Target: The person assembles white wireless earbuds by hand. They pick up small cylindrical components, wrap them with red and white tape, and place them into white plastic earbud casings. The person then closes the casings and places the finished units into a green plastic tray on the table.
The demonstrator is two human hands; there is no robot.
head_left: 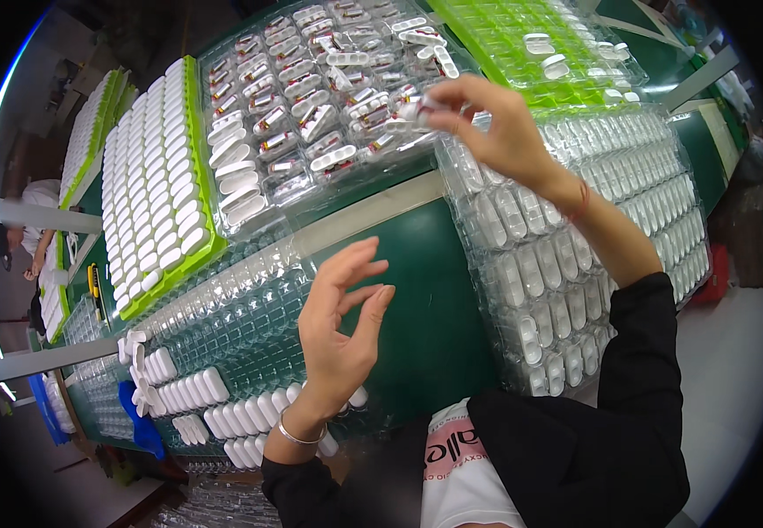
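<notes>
My right hand (pixel 500 128) reaches over the clear tray of parts, thumb and fingers pinched on a small white and dark-red part (pixel 423 109) whose kind I cannot make out. In that clear tray (pixel 289 211), several open white oval cases (pixel 245 202) lie among small pieces with red and dark bits. Above the green tabletop, my left hand (pixel 342 330) is raised with nothing in it, fingers curved and apart.
A green tray (pixel 210 251) of white oval shells stands left of the parts. Stacked clear trays (pixel 487 290) hold white shells at right. Loose white oval pieces (pixel 201 390) lie front left on clear trays. A yellow cutter (pixel 94 283) and another person (pixel 33 229) are at far left.
</notes>
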